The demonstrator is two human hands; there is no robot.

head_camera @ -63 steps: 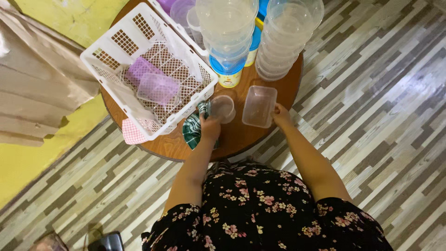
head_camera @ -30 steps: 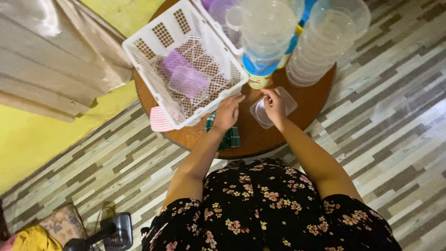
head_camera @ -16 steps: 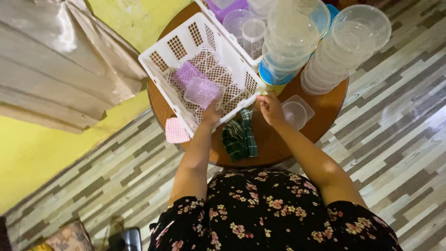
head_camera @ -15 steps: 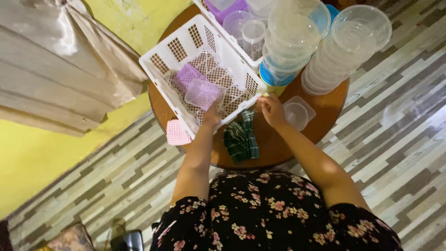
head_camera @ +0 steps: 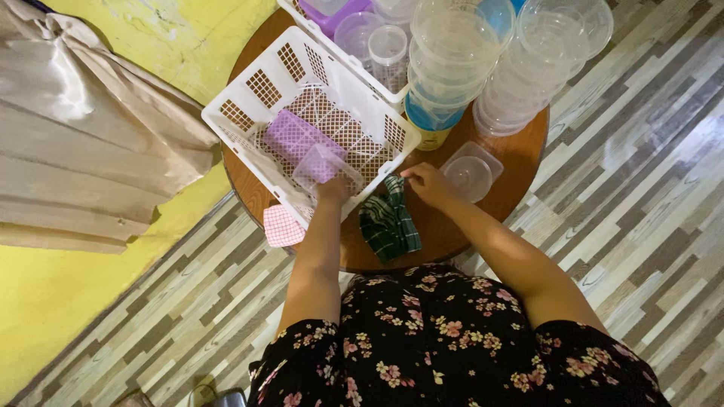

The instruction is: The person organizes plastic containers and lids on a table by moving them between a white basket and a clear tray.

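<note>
My left hand reaches over the near rim of the white slotted basket and grips a translucent pink container, which stands tilted. A second, purple-pink container lies beside it in the basket. My right hand rests on the round wooden table with its fingertips at the upper end of a green checked cloth. Whether it pinches the cloth is not visible. Just right of that hand sits a clear rectangular tub with a small round cup inside.
Two tall stacks of clear round containers and a blue-lidded yellow can crowd the table's far side. A second basket holds cups and a purple box. A pink checked cloth hangs at the table edge. A beige curtain hangs on the left.
The small cup now sits inside the rectangular tub. My left hand went into the basket and tilted up the pink container. My right hand dropped from the basket corner to the green cloth.
</note>
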